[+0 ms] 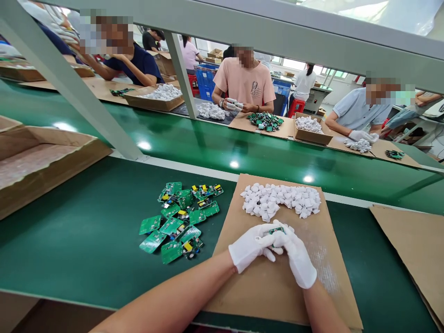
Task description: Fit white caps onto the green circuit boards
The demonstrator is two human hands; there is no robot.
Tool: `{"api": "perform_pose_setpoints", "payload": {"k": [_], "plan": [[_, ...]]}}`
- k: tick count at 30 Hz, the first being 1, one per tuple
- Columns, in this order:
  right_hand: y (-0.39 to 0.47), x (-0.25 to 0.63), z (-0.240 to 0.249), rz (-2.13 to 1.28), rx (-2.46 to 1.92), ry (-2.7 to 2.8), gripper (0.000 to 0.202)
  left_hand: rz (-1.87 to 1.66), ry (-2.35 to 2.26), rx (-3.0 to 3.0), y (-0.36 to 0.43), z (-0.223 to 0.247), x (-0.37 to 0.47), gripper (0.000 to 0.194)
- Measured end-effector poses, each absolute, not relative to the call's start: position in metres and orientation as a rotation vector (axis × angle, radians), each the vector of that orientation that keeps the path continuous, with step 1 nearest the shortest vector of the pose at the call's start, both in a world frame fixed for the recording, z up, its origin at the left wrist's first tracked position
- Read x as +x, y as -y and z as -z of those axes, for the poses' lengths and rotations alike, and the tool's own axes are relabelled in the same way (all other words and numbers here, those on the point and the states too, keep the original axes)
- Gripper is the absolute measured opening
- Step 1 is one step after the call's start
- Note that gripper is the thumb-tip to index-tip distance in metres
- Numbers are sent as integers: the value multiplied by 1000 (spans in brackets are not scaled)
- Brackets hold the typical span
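Both my hands wear white gloves and meet over a cardboard sheet (256, 296). Between them is a small green circuit board (276, 230), mostly covered by the fingers. My left hand (251, 244) is closed on its left side, and my right hand (290, 249) grips it from the right. Just beyond the fingertips lies a heap of small white pieces (277, 200), whose kind I cannot make out. To the left, on the green table, several loose circuit boards (171, 226) are piled, some showing yellow and black components.
An open cardboard box (52, 159) stands at the left. More cardboard (412, 249) lies at the right. A pale metal post (79, 78) rises from the bench's back edge. Across the green surface, people (244, 83) sit working beside boxes of white pieces (310, 127) and piled boards.
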State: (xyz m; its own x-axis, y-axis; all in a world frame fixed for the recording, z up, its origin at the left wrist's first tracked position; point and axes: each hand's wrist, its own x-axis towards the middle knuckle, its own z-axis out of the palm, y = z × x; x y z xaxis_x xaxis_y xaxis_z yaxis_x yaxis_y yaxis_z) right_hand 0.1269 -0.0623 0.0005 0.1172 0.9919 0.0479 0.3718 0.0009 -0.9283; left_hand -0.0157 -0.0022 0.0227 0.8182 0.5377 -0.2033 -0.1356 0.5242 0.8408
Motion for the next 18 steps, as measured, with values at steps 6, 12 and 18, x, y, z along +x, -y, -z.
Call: {"api": "perform_pose_setpoints", "payload": {"k": [6, 12, 18], "plan": [[62, 124, 5, -908, -1589, 1294, 45, -487, -441, 1032, 5, -12, -14, 49], [62, 123, 3, -882, -1528, 1264, 43, -471, -451, 1010, 6, -14, -13, 45], [63, 123, 0, -933, -1496, 1236, 49, -479, -423, 1032, 5, -16, -13, 40]]}}
